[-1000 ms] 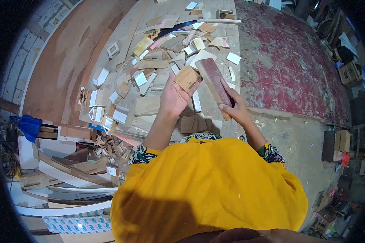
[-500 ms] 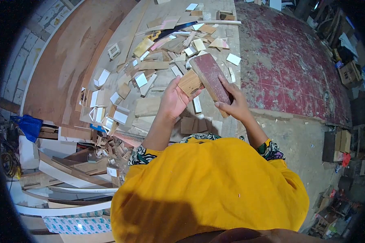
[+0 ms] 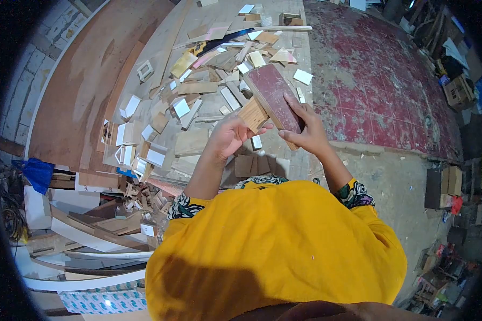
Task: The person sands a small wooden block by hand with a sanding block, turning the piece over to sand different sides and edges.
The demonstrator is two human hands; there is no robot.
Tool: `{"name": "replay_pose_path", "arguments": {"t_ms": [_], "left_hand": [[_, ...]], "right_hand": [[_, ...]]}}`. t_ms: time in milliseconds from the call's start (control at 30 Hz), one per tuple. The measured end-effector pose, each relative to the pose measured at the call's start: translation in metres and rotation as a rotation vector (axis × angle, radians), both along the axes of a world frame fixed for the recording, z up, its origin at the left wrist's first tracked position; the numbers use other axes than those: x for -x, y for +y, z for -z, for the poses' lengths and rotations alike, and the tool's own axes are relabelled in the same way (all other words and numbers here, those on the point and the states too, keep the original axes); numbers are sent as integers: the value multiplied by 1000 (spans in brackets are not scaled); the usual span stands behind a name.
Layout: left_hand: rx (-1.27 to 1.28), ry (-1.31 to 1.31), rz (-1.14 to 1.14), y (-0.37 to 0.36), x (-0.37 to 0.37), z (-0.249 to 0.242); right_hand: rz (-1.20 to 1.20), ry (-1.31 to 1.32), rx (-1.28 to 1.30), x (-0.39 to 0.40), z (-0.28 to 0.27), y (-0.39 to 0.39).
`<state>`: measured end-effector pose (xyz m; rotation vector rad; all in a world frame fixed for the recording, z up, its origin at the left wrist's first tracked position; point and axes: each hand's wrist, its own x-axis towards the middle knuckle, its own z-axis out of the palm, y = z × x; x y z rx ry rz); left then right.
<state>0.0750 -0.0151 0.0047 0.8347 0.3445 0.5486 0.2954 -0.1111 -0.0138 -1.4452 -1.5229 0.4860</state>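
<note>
Sanding is best done with the block [image 3: 253, 114] gripped firmly in the left hand [image 3: 227, 136] above the desk [image 3: 284, 43], while the red board [image 3: 273, 96], clasped by the right hand [image 3: 305, 131], is kept flat against it.

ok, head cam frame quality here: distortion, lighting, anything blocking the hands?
Head view: strong fisheye, with a black vignette around the edges and the bench lines bowed. Light is dim and cool, no hard glare. The yellow shirt fills the lower half. The left hand, its small wood block, and the right hand with the red-faced board are sharp and unblocked. Clutter at the far right is dark and hard to read.
</note>
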Motion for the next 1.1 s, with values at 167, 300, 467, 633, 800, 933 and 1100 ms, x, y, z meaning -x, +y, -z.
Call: {"name": "replay_pose_path", "arguments": {"t_ms": [167,300,467,633,800,933,1100], "left_hand": [[-135,139,39,-2,-1,-3],[-155,243,65,-6,-2,-8],[-28,109,139,-3,1,-7],[-132,295,32,-13,-7,-13],[-528,508,-112,-8,-10,0],[-650,541,-228,-16,-13,3],[-864,862,-209,-15,-13,-15]], "right_hand": [[11,-31,-16,2,-7,-1],[-1,-68,11,2,-12,-2],[0,-161,-10,4,-17,-5],[18,-174,-26,4,-16,-3],[-23,-67,-57,20,-8,-10],[-62,10,-21,14,-9,-4],[-229,-30,-29,25,-18,-17]]}}
